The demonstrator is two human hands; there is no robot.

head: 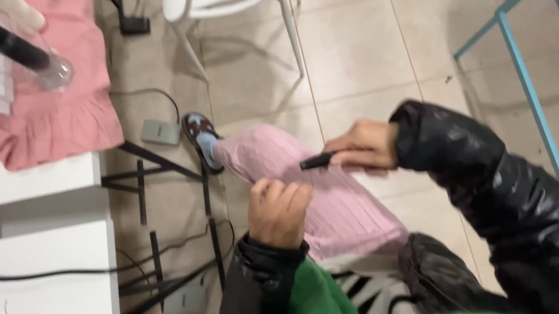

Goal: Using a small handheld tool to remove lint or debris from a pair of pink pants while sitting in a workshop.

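The right hand [368, 147] has its fingers clamped on a small black tool [318, 161] above the pink-trousered leg [314, 189]. The left hand [277, 213] is curled shut just beside it, holding nothing I can see.

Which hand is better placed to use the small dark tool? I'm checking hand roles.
The right hand, probably: its fingers already grip the dark tool over the pink-clad knee. The left hand is curled, holding nothing visible.

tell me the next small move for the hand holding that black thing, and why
Probably bring the right hand back toward the white table. It grips a small black tool out over the pink-trousered leg, away from the pink cloth on the table, while the left hand is a loose, empty fist.
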